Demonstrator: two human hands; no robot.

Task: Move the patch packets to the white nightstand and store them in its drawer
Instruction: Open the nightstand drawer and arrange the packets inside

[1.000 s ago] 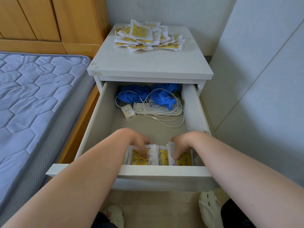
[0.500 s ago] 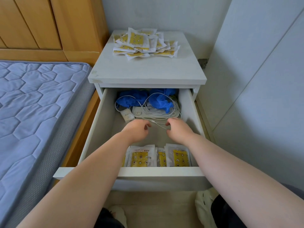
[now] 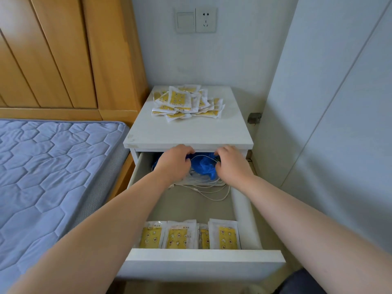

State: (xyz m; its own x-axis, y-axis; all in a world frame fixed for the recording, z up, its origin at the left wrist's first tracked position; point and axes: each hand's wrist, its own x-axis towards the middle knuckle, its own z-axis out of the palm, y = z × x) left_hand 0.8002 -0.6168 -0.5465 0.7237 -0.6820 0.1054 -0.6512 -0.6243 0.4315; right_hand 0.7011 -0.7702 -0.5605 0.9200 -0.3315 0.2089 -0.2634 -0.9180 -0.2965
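While both hands sit at the back of the open drawer (image 3: 203, 256), left hand (image 3: 174, 163) and right hand (image 3: 232, 165) have curled fingers over some blue stuff (image 3: 204, 166) and white cables (image 3: 212, 188). Honestly can't tell if they're gripping anything. A few patch packets (image 3: 178, 236) stand along the drawer's front, and a pile of packets (image 3: 186, 102) lies on top of the white nightstand (image 3: 191, 132).

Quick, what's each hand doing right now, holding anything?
Left hand: open, fingers loosely curled, holding nothing.
Right hand: open, fingers loosely curled, holding nothing.
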